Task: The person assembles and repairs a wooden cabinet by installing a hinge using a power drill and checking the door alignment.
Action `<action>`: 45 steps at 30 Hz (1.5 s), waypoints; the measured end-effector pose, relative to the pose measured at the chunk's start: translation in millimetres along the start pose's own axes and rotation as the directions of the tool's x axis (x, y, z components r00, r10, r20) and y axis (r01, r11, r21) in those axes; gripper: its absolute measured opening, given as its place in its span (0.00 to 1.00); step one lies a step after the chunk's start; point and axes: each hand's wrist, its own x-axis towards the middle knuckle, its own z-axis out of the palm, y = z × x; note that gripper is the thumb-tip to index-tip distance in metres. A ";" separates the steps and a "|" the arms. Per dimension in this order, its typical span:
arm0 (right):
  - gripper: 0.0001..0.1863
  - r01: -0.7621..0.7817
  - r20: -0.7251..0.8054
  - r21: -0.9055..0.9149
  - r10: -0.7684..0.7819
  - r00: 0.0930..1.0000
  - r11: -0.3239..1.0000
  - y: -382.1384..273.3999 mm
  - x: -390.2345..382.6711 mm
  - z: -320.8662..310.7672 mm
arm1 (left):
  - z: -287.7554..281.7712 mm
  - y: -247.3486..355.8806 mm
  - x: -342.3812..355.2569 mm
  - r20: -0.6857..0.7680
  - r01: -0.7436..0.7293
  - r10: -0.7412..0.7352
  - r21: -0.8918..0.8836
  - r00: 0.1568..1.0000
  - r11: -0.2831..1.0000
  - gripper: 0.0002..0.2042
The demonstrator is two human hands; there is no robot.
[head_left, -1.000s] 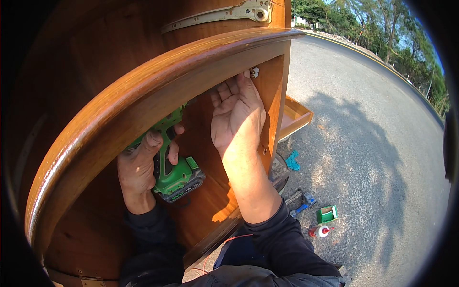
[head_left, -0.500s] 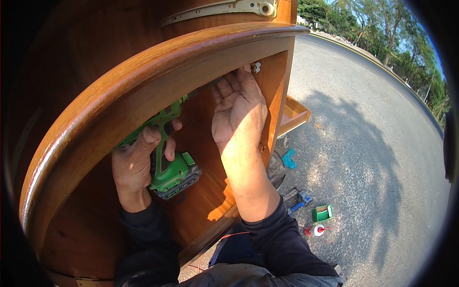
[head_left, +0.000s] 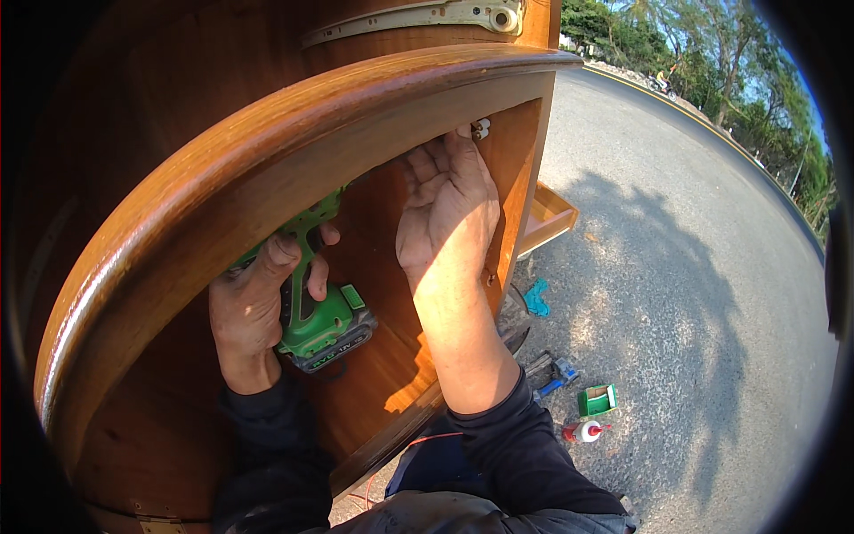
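Note:
My left hand (head_left: 258, 307) grips the handle of a green cordless drill (head_left: 322, 313), which points up under the curved rim of a brown wooden cabinet (head_left: 267, 160); the drill's front is hidden behind that rim. My right hand (head_left: 447, 209) is raised inside the cabinet, palm toward me, fingers together and reaching to the underside of the rim near a small white fitting (head_left: 481, 129) in the upper corner. It holds nothing that I can see.
A metal hinge strip (head_left: 418, 15) runs along the cabinet's top. On the paved ground to the right lie a blue rag (head_left: 536, 298), a blue-handled tool (head_left: 553, 372), a small green box (head_left: 598, 400) and a red-and-white bottle (head_left: 583, 432). Trees line the road beyond.
My left hand with the drill has shifted slightly lower and left. My right hand stays pressed up under the rim, hardly moved.

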 end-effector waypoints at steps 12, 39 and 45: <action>0.21 -0.013 0.008 -0.053 0.013 1.000 0.999 -0.6 0.7 -3.3 | 14.2 -2.3 0.1 -0.072 -0.080 0.094 0.177 0.993 0.981 0.28; 0.20 -0.009 0.016 -0.058 0.010 1.000 0.998 -1.5 -1.0 -2.4 | 11.5 0.3 -1.4 -0.020 -0.012 0.012 0.005 1.000 1.000 0.21; 0.19 0.000 0.017 -0.055 0.001 1.000 0.998 -0.5 1.2 -3.9 | 8.0 -1.7 -2.7 -0.003 -0.034 0.034 0.055 0.999 0.998 0.19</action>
